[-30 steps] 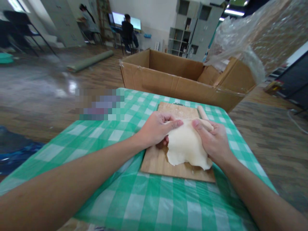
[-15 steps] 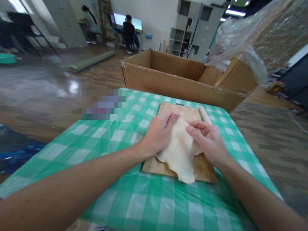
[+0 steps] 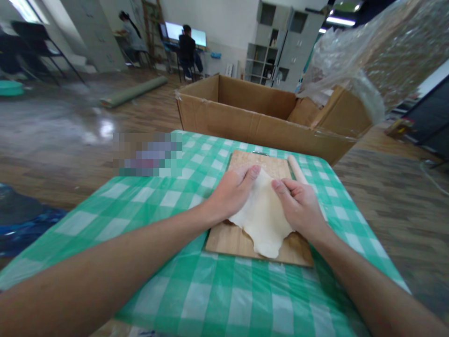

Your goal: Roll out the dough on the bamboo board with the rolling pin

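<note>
A thin, pale sheet of dough (image 3: 264, 217) with an uneven edge hangs between my two hands over a wooden cutting board (image 3: 224, 241). My left hand (image 3: 235, 191) is closed on its upper left edge, the thumb lying on top. On the upper right edge, my right hand (image 3: 298, 201) pinches the dough between thumb and curled fingers. The sheet's lower end narrows to a rounded tip near the board's front edge. Beyond my right hand, a rolling pin (image 3: 296, 168) lies along the board's right side, its near part hidden behind the hand.
A green-and-white checked cloth (image 3: 168, 206) covers the table. Directly behind the table stands a large open cardboard box (image 3: 245, 112) with clear plastic wrap (image 3: 351, 65) on its right. A blurred-out item (image 3: 149, 154) is at the table's left edge. Two people sit farther back.
My right fingers have closed more firmly on the dough's edge. The sheet is spread flatter and wider, and its lower tip has drawn up from the board's front edge.
</note>
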Motion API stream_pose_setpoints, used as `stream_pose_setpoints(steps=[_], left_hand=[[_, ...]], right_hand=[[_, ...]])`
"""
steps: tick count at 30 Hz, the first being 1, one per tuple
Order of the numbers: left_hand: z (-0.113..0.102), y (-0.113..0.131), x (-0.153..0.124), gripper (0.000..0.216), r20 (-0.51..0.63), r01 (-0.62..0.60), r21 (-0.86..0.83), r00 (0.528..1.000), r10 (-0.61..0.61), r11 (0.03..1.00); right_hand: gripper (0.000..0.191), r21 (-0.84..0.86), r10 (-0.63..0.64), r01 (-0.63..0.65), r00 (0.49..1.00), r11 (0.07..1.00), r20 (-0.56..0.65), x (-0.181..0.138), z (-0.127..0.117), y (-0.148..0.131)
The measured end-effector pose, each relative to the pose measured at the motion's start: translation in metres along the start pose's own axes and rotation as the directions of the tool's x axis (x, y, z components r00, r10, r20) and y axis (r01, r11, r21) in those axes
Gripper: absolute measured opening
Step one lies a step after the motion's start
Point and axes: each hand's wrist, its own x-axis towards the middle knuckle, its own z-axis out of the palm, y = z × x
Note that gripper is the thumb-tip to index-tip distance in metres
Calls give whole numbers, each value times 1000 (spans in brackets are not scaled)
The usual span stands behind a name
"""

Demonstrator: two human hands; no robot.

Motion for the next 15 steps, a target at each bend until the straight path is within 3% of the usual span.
stream_pose_setpoints(steps=[4,7,15], left_hand=[[5,5,-6,37,40,-114,181,993,109,977],[7,6,-7,35,99,-166,173,984,150,971],[1,4,3,54,99,-71,39,993,67,997]], right_hand=[[38,-29,-90,92,994,995,63,0,4,-4],[44,-65,-112,118,989,991,96,-1,7,-10],[55,-53,-73,75,997,996,35,-2,5,-9]])
